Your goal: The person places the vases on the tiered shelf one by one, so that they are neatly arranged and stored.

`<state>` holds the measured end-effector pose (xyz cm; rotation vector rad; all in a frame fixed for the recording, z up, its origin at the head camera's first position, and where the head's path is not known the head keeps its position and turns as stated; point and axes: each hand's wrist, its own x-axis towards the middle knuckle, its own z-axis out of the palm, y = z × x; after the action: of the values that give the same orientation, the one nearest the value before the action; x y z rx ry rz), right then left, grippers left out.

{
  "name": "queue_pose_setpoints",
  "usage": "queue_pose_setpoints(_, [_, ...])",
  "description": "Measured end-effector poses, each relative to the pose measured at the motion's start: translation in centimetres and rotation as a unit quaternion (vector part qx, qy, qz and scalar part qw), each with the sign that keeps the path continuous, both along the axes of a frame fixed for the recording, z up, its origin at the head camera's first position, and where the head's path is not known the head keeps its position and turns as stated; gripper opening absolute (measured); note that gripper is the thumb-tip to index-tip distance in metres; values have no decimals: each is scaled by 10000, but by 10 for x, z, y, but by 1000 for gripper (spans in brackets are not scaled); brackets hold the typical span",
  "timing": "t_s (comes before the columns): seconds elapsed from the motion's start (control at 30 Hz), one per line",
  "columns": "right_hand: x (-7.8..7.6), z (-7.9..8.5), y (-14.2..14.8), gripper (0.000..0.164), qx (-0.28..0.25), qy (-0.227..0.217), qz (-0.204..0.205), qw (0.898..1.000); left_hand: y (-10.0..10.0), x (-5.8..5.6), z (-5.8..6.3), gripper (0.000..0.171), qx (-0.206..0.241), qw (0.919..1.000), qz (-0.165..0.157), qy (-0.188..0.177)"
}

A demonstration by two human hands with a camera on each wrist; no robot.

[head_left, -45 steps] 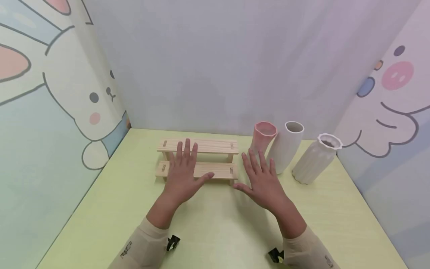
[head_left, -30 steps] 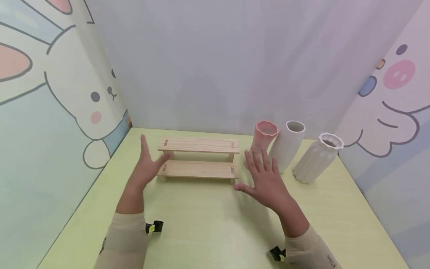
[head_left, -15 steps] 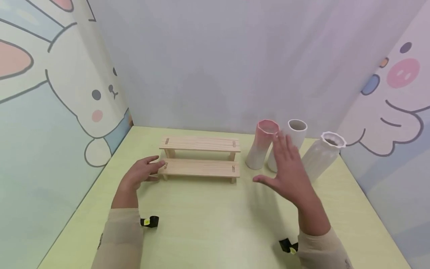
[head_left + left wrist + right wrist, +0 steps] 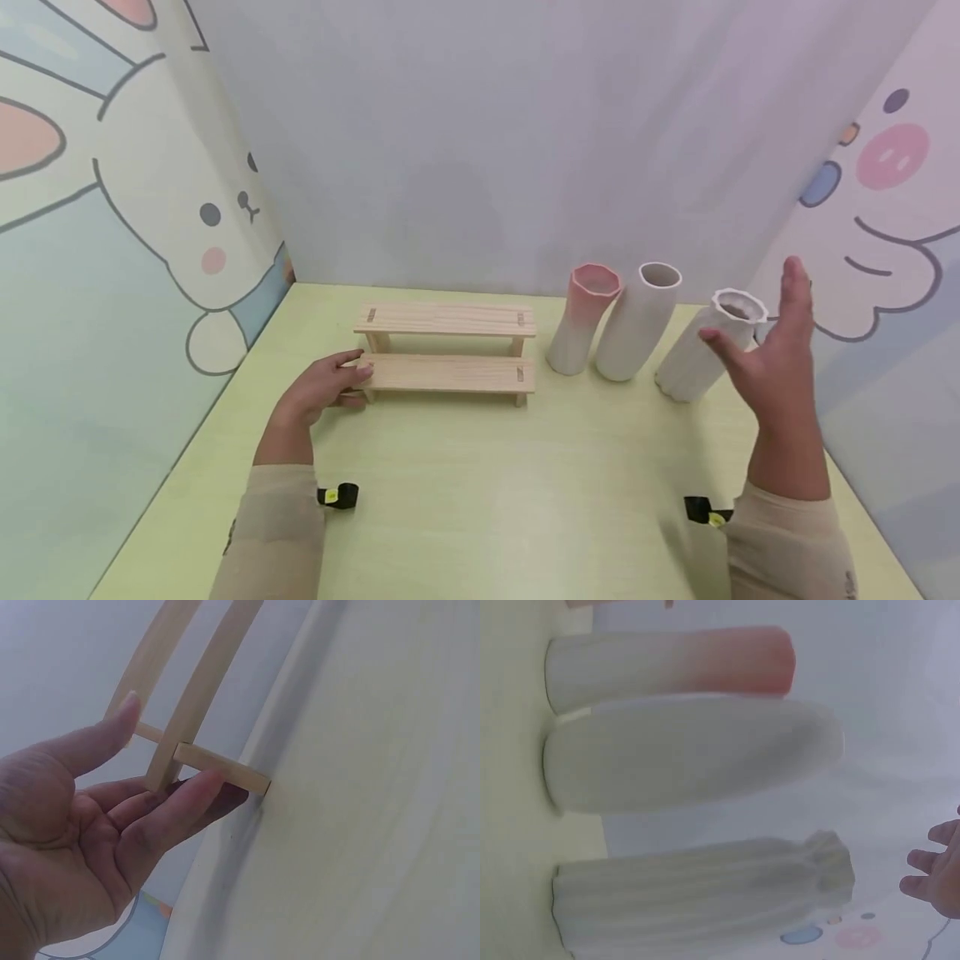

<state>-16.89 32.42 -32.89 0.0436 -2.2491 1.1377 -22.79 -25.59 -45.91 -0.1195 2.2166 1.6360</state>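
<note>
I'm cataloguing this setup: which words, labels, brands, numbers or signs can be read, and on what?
No readable text: none shows on the wooden stand, pink-topped vase, smooth white vase or ruffled white vase.
Left sleeve: dark mark, too small to read.
Right sleeve: dark mark, too small to read.
Left clip, right clip: yellow spots, likewise unreadable.

Wooden stand (image 4: pixel 450 372) partly behind left hand (image 4: pixel 322 387), 2 sleeves (image 4: pixel 276 529) cropped at head view's bottom
</note>
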Motion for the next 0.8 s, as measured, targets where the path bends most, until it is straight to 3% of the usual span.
queue_pose_setpoints(0.17, [-18,-9,23,96,-994,-200,139,9947,0,-1,-3,77,-71,9999,34,108])
queue_pose_setpoints(0.37, [-37,-25,46,95,-1261,-955,-78,9874,1,-3,-6,71,-155,9995,46,266])
queue_pose_setpoints(0.5, [-47,-37,56,98,-1514,-1239,-10,9807,0,-3,-7,71,-186,9995,55,248])
queue_pose_setpoints(0.8, [-60,-49,62,96,-2220,-1137,587,9666,-1,-4,-5,72,-143,9997,-8,215])
